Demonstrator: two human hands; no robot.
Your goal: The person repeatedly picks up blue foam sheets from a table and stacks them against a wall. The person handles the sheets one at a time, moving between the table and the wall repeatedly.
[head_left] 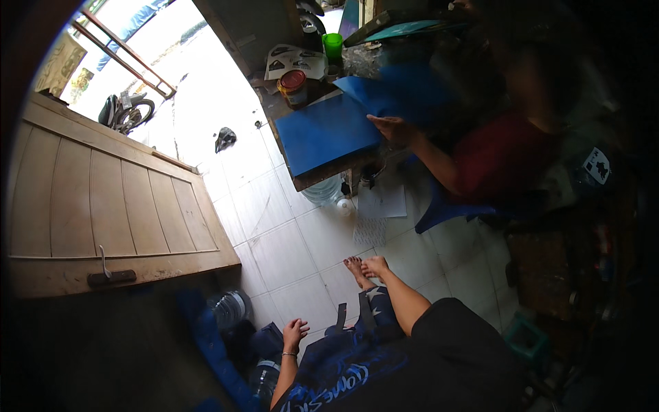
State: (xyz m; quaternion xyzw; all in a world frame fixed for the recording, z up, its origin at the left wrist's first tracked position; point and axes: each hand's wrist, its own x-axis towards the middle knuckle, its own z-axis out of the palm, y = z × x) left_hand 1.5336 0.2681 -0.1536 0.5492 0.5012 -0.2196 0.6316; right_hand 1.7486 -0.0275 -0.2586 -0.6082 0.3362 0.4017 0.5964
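My left hand (295,334) hangs low beside my body, near some clear water jugs, its fingers loosely bent and apart, with nothing in it. My right hand (374,266) is in front of me above my bare foot (357,269), fingers curled in, and no object shows in it. Ahead, a co-worker in a dark red top (504,158) sits at a low table. That person's hand (392,128) is at the edge of a raised blue sheet (367,96). Flat on the tabletop lies another blue sheet (328,134).
A wooden door (113,185) stands at the left, with blue furniture and water jugs (230,307) below it. On the table are a red-lidded tub (294,88) and a green cup (332,47). Papers (382,202) lie on the tiled floor beside a blue plastic stool (446,209).
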